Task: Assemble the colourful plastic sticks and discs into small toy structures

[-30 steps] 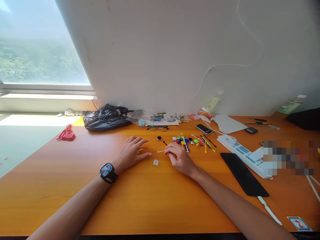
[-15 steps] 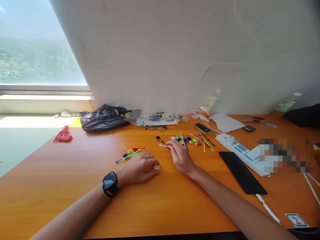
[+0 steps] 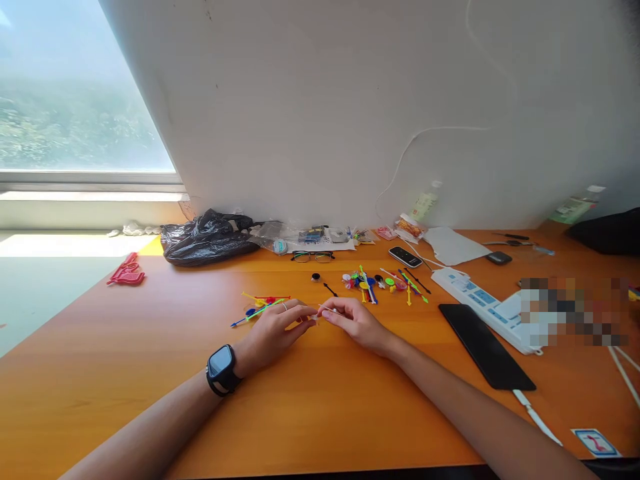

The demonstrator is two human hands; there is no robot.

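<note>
My left hand [image 3: 280, 331], with a ring and a black watch [image 3: 221, 369], pinches a small clear plastic piece [image 3: 314, 318], mostly covered by the fingers. Close against it, my right hand [image 3: 356, 324] is closed on a white plastic arrow [image 3: 327, 309], whose far part is hidden. The fingertips of both hands nearly meet above the table. Just beyond my left hand lies a pile of coloured arrows and round pieces [image 3: 260, 305]. A black arrow [image 3: 330, 289] and a black round piece [image 3: 315, 277] lie beyond the hands. More coloured arrows and discs [image 3: 369, 283] are spread past my right hand.
A black plastic bag [image 3: 207, 239] and glasses [image 3: 313, 256] lie towards the wall. On the right are a phone [image 3: 485, 347] on a cable, a white power strip [image 3: 480, 303] and a small black-and-white device [image 3: 405, 257]. Red plastic parts [image 3: 127, 271] lie at left.
My right hand has carried the white arrow down and left to my left hand. My left hand has lifted the clear piece slightly. The black arrow is now uncovered.
</note>
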